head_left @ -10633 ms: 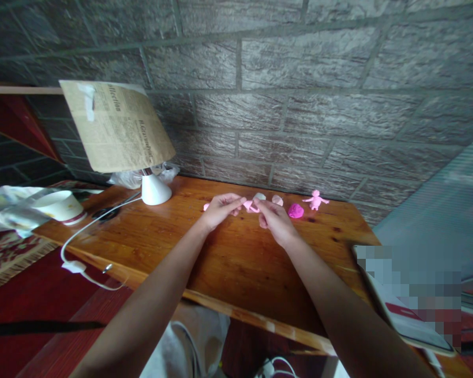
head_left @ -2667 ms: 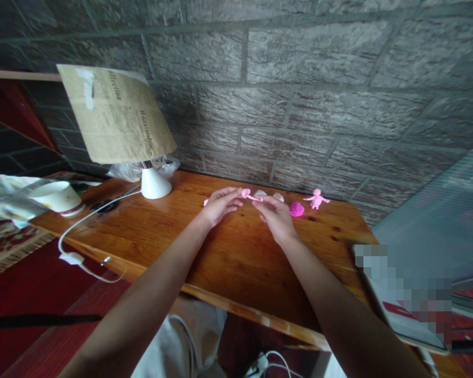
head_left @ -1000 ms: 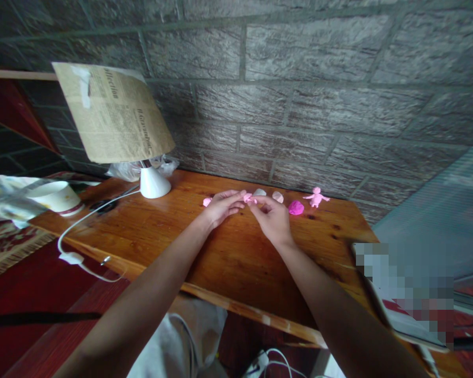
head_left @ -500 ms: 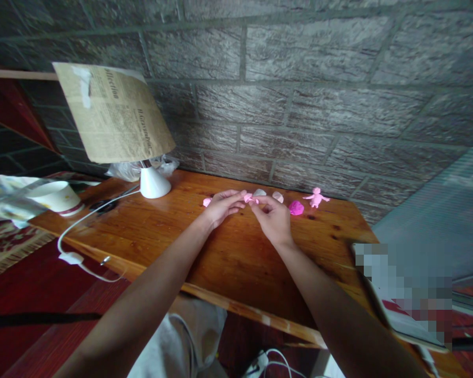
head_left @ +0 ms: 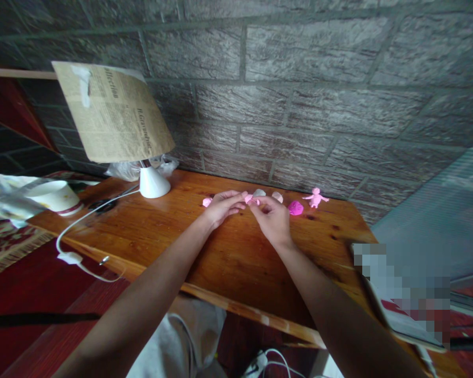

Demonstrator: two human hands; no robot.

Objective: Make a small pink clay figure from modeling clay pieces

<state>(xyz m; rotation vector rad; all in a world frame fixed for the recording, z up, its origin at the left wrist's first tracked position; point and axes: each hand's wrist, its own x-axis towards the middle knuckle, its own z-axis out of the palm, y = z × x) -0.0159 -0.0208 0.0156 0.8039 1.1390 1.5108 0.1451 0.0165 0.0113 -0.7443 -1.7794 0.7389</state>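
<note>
Between the fingertips of both hands is a small piece of light pink modelling clay [head_left: 250, 199], held just over the wooden table. My left hand [head_left: 223, 208] is closed on its left side, and my right hand [head_left: 273, 214] pinches it from the right. Left of my left hand lies a pink clay lump [head_left: 207, 202]. Beyond my right hand sit a whitish lump [head_left: 259, 192], a pale pink lump [head_left: 277, 197] and a bright magenta lump [head_left: 295, 208]. Farther right a pink clay figure [head_left: 316, 198] stands with its arms spread.
A lamp [head_left: 154, 181] with a newsprint shade stands at the table's [head_left: 244, 262] back left, its white cord [head_left: 82, 223] running over the left edge. Scissors [head_left: 102, 206] and a paper cup [head_left: 55, 197] are nearby. A brick wall [head_left: 268, 105] rises behind; a blurred-out object [head_left: 402, 294] is at right.
Both hands stay in nearly the same place around the pink clay, with only a slight shift of the fingers. The view has drifted very slightly.
</note>
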